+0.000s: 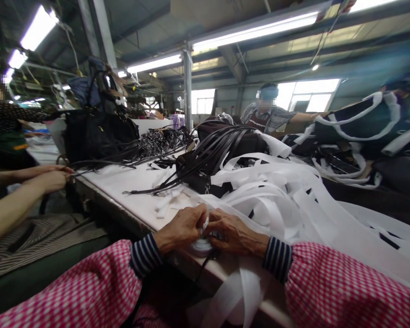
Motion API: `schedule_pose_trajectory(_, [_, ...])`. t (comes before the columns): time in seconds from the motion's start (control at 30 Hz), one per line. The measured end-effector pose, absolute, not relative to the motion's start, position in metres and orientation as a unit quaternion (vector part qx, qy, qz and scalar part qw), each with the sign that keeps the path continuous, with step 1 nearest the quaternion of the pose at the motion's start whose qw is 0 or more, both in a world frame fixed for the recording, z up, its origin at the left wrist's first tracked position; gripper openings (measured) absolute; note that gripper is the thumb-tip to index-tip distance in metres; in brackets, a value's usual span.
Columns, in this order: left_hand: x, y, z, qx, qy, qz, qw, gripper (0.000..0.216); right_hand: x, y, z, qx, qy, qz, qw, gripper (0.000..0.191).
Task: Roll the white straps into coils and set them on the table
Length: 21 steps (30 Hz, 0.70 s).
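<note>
My left hand [184,228] and my right hand [234,231] meet over the near edge of the table. Their curled fingers pinch a thin whitish strip [205,224] from both sides. Just below the fingertips sits a round, shiny, pale thing [201,247], which looks like a roll of clear tape, partly hidden by my hands. A loop of white ribbon-like band [241,291] hangs over the table edge under my right wrist. Beyond my right hand, a heap of wide white bands [273,200] covers the table.
Small white scraps [169,200] and black straps [191,164] lie ahead on the table [118,182]. A black bag [100,134] stands at the far left. Another person's hands [48,177] work at the left edge. Across the table, a person [264,111] reaches toward bags with white-wrapped handles [358,136].
</note>
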State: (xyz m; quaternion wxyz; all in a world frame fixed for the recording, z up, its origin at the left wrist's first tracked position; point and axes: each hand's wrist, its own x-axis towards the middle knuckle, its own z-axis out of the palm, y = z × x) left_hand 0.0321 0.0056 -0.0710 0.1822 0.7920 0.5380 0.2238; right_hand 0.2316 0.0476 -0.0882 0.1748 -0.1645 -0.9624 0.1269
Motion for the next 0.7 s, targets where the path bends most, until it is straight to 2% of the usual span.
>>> schedule_pose_trajectory(0.2, [0.032,0.02,-0.069,0.8,0.521,0.212,0.207,0.022,0.233,0.045,-0.093,-0.167,-0.957,0.127,0.2,0.033])
schedule_pose_trajectory(0.3, [0.026,0.017,-0.069,0.798,0.527,0.197,0.216,0.022,0.235,0.045,-0.096,-0.165,-0.954,0.116,0.222,0.03])
schedule_pose_trajectory(0.4, [0.022,0.008,-0.066,0.801,0.54,0.189,0.179,0.02,0.236,0.046,-0.099,-0.159,-0.951,0.11,0.24,0.02])
schedule_pose_trajectory(0.57, [0.023,-0.01,-0.072,0.808,0.559,0.164,0.084,0.01,0.236,0.047,-0.102,-0.172,-0.955,0.086,0.225,0.017])
schedule_pose_trajectory(0.7, [0.02,-0.02,-0.087,0.859,0.499,0.112,0.016,0.02,0.236,0.047,-0.102,-0.183,-0.952,0.077,0.232,0.013])
